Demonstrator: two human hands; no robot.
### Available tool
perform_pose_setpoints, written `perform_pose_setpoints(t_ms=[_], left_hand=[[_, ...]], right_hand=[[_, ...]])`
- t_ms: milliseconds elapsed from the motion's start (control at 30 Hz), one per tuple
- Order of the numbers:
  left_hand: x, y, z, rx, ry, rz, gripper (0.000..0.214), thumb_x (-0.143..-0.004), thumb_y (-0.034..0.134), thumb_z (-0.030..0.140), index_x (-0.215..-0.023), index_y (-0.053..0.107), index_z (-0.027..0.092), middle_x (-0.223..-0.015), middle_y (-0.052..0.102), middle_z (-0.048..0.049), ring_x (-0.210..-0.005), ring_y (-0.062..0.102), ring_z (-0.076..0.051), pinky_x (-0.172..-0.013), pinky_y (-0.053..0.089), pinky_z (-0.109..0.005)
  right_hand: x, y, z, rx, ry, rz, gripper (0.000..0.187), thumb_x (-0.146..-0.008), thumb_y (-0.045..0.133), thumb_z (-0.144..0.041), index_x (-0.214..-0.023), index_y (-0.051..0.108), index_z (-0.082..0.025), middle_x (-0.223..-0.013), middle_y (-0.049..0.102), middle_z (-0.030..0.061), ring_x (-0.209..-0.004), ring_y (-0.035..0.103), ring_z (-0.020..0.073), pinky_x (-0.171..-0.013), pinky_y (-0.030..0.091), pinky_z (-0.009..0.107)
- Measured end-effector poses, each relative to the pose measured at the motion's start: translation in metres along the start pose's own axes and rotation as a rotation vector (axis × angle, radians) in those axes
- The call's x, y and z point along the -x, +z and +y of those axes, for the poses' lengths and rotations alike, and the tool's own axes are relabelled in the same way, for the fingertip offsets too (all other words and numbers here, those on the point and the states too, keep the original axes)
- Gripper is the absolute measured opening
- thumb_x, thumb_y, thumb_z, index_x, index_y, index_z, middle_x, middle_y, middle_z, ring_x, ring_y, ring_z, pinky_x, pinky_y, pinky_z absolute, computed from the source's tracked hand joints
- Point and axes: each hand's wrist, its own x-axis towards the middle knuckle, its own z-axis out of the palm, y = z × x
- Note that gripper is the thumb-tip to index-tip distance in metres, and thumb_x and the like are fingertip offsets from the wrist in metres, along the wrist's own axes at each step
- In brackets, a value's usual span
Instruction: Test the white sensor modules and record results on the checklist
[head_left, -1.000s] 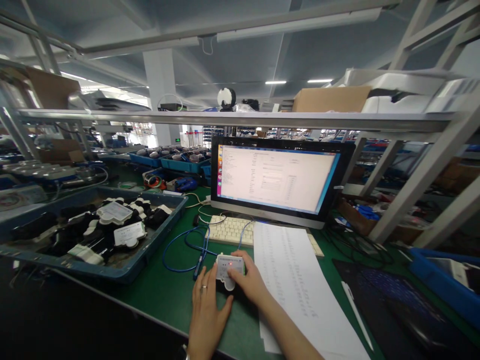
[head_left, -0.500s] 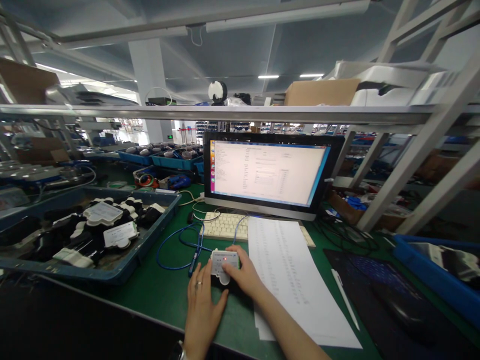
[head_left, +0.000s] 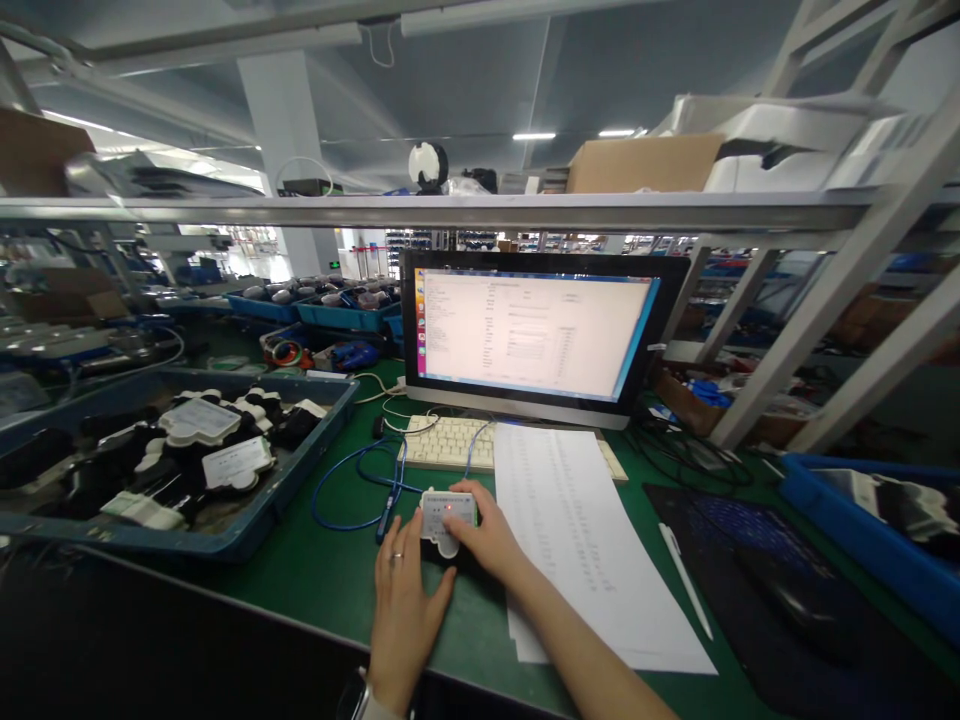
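Observation:
A small white-topped electronic module (head_left: 448,510) with a printed label and a lit red light sits on the green bench in front of the keyboard. My right hand (head_left: 486,535) grips it from the right, thumb on its face and fingers round the far edge. Lying flat at its lower left, my left hand (head_left: 405,590) has its fingers stretched and thumb apart, fingertips at the module's left edge. Beside those fingertips a blue cable (head_left: 330,515) loops on the bench, with a dark plug-like end (head_left: 386,518). Whether it joins the module is hidden.
A blue tray (head_left: 247,545) of similar white and black modules stands left. Behind are a keyboard (head_left: 442,445) and a lit monitor (head_left: 525,335). Printed sheets (head_left: 600,560), a white pen (head_left: 686,580), a black mouse (head_left: 787,600) and another blue bin (head_left: 862,545) lie right.
The whole view has shifted slightly, so the scene sits a little higher and further left. Both hands keep nearly the same places at the module.

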Motion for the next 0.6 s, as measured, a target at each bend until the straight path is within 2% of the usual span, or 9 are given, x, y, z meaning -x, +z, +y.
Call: perform_pose_setpoints(t_ms=[233, 467, 600], left_hand=[[0.002, -0.001, 0.005, 0.030, -0.058, -0.017, 0.066, -0.082, 0.057, 0.022, -0.142, 0.029, 0.021, -0.136, 0.049, -0.0118, -0.133, 0.035, -0.031, -0.106, 0.035, -0.053], [-0.001, -0.006, 0.015, 0.075, -0.187, -0.112, 0.069, -0.076, 0.060, 0.019, -0.140, 0.035, 0.017, -0.139, 0.047, -0.0126, -0.136, 0.032, -0.030, -0.110, 0.032, -0.050], [-0.002, -0.009, 0.018, 0.097, -0.212, -0.126, 0.069, -0.076, 0.060, 0.019, -0.141, 0.035, 0.016, -0.139, 0.047, -0.0128, -0.137, 0.030, -0.030, -0.111, 0.030, -0.051]], right_hand=[[0.000, -0.001, 0.002, -0.014, 0.003, -0.017, 0.033, -0.070, 0.062, -0.036, -0.099, 0.058, -0.022, -0.104, 0.061, 0.0053, -0.099, 0.056, 0.0237, -0.087, 0.045, 0.038], [-0.001, -0.003, 0.009, -0.007, 0.012, -0.007, 0.037, -0.069, 0.064, -0.043, -0.100, 0.061, -0.021, -0.103, 0.065, 0.0062, -0.094, 0.060, 0.0250, -0.083, 0.048, 0.038], [-0.001, -0.003, 0.010, 0.003, 0.011, -0.004, 0.038, -0.069, 0.064, -0.043, -0.101, 0.062, -0.022, -0.099, 0.066, 0.0049, -0.090, 0.060, 0.0239, -0.078, 0.050, 0.036]])
